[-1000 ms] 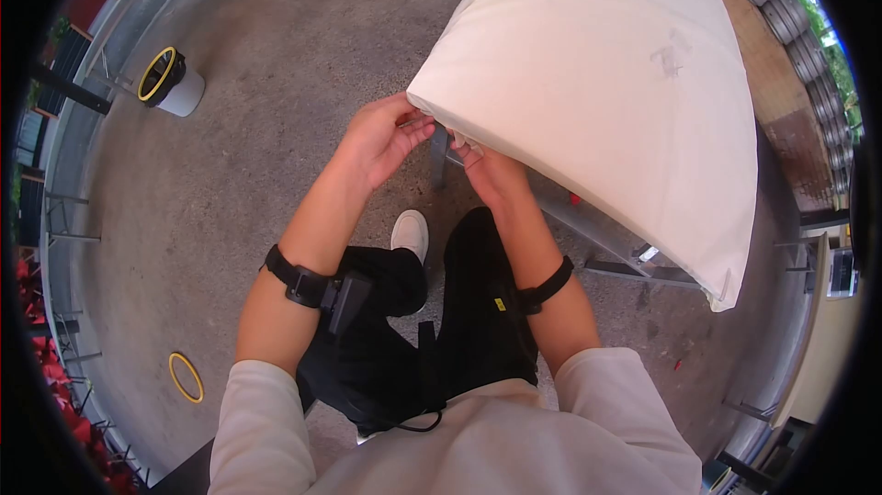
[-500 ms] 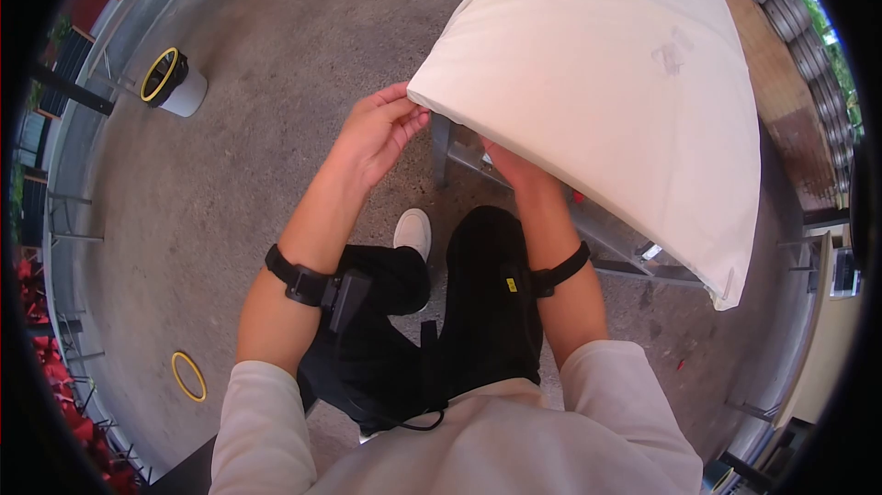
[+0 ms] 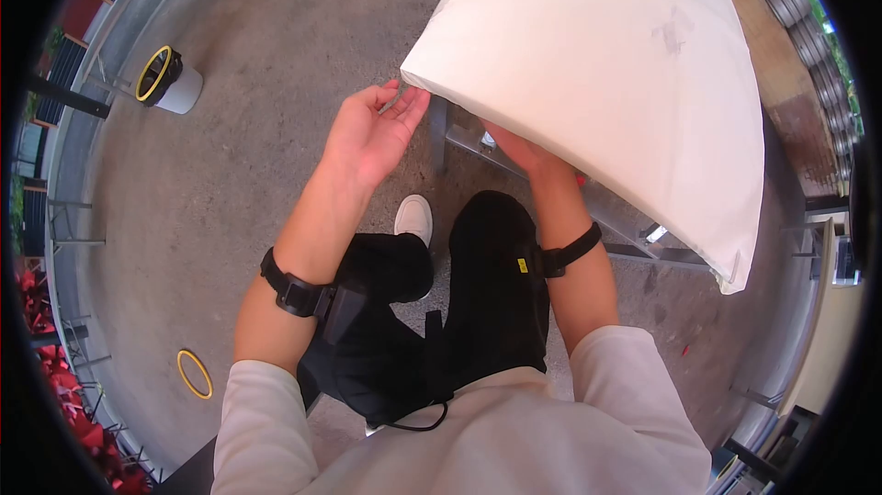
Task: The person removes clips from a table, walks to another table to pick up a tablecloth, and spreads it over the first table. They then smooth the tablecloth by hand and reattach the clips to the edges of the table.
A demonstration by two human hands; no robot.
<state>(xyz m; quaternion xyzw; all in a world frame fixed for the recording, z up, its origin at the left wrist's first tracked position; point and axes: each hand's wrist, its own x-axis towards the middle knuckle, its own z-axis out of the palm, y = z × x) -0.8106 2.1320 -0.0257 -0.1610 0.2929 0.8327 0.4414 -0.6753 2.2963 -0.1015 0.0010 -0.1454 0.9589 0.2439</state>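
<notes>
A white cloth cover [image 3: 588, 63] lies over a panel-like top, with one corner near my left hand and a pointed corner hanging at the right. My left hand [image 3: 367, 134] is at the near-left corner, its fingers stretched out and apart, the tips at the cloth edge. My right hand [image 3: 516, 148] reaches under the front edge; its fingers are hidden beneath the cover, so what they touch cannot be seen. Below the cloth shows a grey metal table frame [image 3: 438, 141].
A white bin [image 3: 184, 91] with a black liner and yellow rim stands on the concrete floor at the left. A yellow ring [image 3: 194, 374] lies on the floor nearer to me. Metal kegs [image 3: 808, 40] line the far right. Red leaves [image 3: 69, 385] show at the lower left.
The fingers of my left hand have opened from a pinch on the cover's corner. My right hand stays under the edge and has shifted slightly to the right.
</notes>
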